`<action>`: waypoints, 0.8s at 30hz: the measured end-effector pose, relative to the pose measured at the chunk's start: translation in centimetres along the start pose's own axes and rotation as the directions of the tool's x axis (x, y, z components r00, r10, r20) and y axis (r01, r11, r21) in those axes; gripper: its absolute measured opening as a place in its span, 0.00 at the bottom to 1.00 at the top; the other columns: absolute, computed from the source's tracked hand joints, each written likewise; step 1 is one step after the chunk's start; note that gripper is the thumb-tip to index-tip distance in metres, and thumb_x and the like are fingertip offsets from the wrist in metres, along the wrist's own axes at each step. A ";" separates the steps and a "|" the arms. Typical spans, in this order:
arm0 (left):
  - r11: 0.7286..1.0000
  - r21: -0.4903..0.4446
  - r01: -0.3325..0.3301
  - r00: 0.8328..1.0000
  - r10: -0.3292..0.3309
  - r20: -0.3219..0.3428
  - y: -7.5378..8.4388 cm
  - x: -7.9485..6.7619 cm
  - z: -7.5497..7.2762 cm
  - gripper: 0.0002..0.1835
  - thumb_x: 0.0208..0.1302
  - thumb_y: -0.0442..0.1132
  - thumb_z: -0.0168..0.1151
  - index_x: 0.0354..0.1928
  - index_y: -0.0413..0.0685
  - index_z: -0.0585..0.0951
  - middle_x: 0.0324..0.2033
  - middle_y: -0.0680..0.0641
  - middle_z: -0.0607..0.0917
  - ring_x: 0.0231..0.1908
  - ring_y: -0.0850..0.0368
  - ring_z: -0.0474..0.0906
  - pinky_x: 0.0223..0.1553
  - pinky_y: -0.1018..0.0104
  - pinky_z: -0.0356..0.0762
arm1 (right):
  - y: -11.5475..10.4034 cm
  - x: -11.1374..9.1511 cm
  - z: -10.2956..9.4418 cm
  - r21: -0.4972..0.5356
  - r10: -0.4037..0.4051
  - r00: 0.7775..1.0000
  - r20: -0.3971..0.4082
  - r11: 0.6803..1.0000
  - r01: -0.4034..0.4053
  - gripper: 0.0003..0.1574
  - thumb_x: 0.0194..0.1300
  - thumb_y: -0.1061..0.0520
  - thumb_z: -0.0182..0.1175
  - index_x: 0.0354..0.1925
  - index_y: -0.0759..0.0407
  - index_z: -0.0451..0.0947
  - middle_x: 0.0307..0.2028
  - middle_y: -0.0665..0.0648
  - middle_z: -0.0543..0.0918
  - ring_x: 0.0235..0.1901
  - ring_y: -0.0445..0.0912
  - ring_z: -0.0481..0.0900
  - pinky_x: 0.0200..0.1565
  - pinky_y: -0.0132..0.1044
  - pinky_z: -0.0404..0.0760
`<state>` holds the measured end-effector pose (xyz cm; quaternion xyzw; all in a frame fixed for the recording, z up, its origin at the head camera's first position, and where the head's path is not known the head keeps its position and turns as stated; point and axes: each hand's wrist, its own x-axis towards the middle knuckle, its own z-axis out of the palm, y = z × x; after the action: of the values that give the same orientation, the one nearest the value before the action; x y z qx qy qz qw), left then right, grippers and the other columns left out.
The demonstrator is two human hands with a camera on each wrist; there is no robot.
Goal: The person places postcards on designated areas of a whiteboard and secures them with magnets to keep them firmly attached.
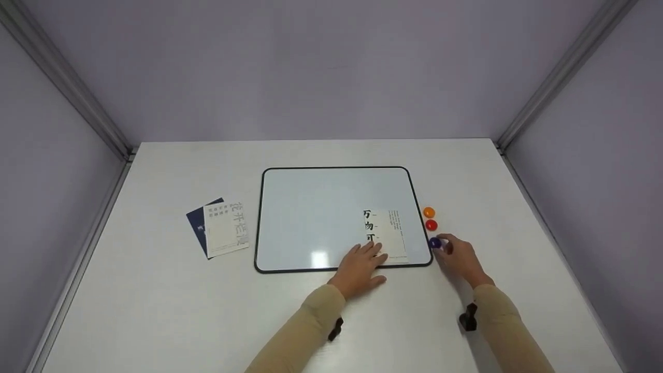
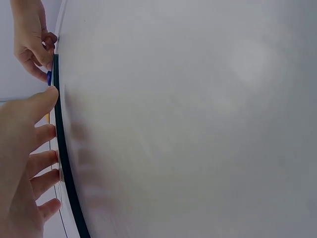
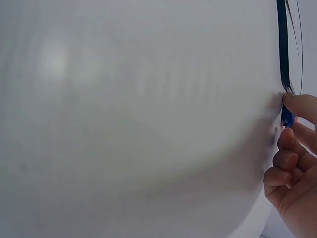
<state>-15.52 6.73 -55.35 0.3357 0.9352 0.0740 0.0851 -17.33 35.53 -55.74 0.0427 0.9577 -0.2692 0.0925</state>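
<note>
My left hand (image 1: 359, 270) lies over the near edge of a black-framed whiteboard (image 1: 305, 212). Its fingers are spread and straight, resting on the lower left part of a white card (image 1: 394, 239) with black Chinese characters. That card lies on the board's right side, partly covered by the fingertips. Just off the board's lower right corner, my right hand (image 1: 461, 261) pinches a round blue magnet (image 1: 434, 243) between thumb and fingers. The right wrist view shows the blue magnet (image 3: 288, 118) at the fingertips, beside the dark frame.
An orange magnet (image 1: 429, 212) and a red magnet (image 1: 431, 225) sit in a line along the board's right edge. Left of the board, a cream card (image 1: 225, 233) overlaps a dark blue card (image 1: 196, 220). Pale walls enclose the white table (image 1: 155, 311) at the back and sides.
</note>
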 end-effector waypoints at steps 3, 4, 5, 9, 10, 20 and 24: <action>1.000 0.003 -0.002 1.000 0.002 -0.006 0.1 0.0 0.0 0.31 0.70 0.62 0.47 0.71 0.61 0.64 0.74 0.53 0.61 0.75 0.55 0.56 0.76 0.57 0.56 | 0.0 0.0 0.1 0.000 0.013 1.000 0.008 1.000 -0.013 0.28 0.68 0.57 0.57 0.64 0.62 0.68 0.35 0.60 0.78 0.34 0.48 0.71 0.34 0.34 0.69; 1.000 0.002 -0.002 1.000 0.002 -0.008 0.1 0.0 0.0 0.31 0.70 0.61 0.47 0.71 0.61 0.64 0.74 0.53 0.61 0.75 0.55 0.56 0.76 0.57 0.56 | 0.0 0.0 0.1 -0.001 0.017 1.000 0.013 1.000 -0.017 0.28 0.68 0.57 0.56 0.64 0.62 0.68 0.35 0.60 0.77 0.34 0.48 0.71 0.34 0.34 0.69; 1.000 0.000 -0.003 1.000 0.003 -0.010 0.1 0.0 0.0 0.31 0.70 0.61 0.47 0.71 0.61 0.64 0.74 0.53 0.61 0.75 0.55 0.56 0.76 0.57 0.56 | 0.0 0.0 0.1 0.001 0.019 1.000 0.015 1.000 -0.019 0.27 0.68 0.57 0.56 0.64 0.62 0.68 0.35 0.60 0.77 0.35 0.48 0.71 0.34 0.34 0.69; 1.000 -0.020 -0.012 0.999 0.011 -0.031 0.0 0.1 0.1 0.30 0.70 0.60 0.49 0.70 0.59 0.66 0.73 0.52 0.63 0.74 0.54 0.58 0.75 0.56 0.58 | 0.1 0.1 0.1 0.004 0.018 1.000 0.007 1.000 -0.018 0.26 0.69 0.56 0.55 0.63 0.61 0.69 0.35 0.59 0.77 0.35 0.48 0.71 0.34 0.34 0.69; 1.000 -0.022 -0.014 0.999 0.013 -0.035 0.0 0.1 0.1 0.30 0.70 0.60 0.49 0.70 0.59 0.66 0.73 0.51 0.64 0.74 0.54 0.59 0.75 0.56 0.59 | 0.1 0.1 0.1 0.004 0.011 1.000 0.004 1.000 -0.011 0.26 0.69 0.56 0.55 0.63 0.61 0.69 0.35 0.59 0.77 0.35 0.48 0.71 0.35 0.34 0.69; 1.000 -0.023 -0.021 0.999 0.021 -0.043 0.0 0.1 0.1 0.29 0.70 0.59 0.49 0.69 0.59 0.67 0.73 0.51 0.64 0.74 0.54 0.59 0.75 0.55 0.59 | -0.3 0.3 -0.1 -0.004 -0.040 0.999 -0.020 0.999 0.040 0.24 0.68 0.59 0.55 0.61 0.64 0.70 0.36 0.62 0.79 0.35 0.48 0.73 0.35 0.36 0.71; 1.000 -0.005 -0.019 0.999 0.019 -0.041 0.1 0.1 0.1 0.30 0.70 0.60 0.49 0.70 0.58 0.66 0.73 0.51 0.64 0.74 0.54 0.59 0.75 0.56 0.59 | -0.6 0.3 -0.2 -0.007 -0.040 0.999 -0.019 0.999 0.040 0.25 0.69 0.58 0.55 0.62 0.64 0.68 0.37 0.62 0.79 0.35 0.49 0.73 0.36 0.36 0.72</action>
<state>-15.54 6.85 -55.47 0.3426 0.9334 0.0841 0.0661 -17.74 35.11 -55.32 0.0261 0.9600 -0.2676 0.0780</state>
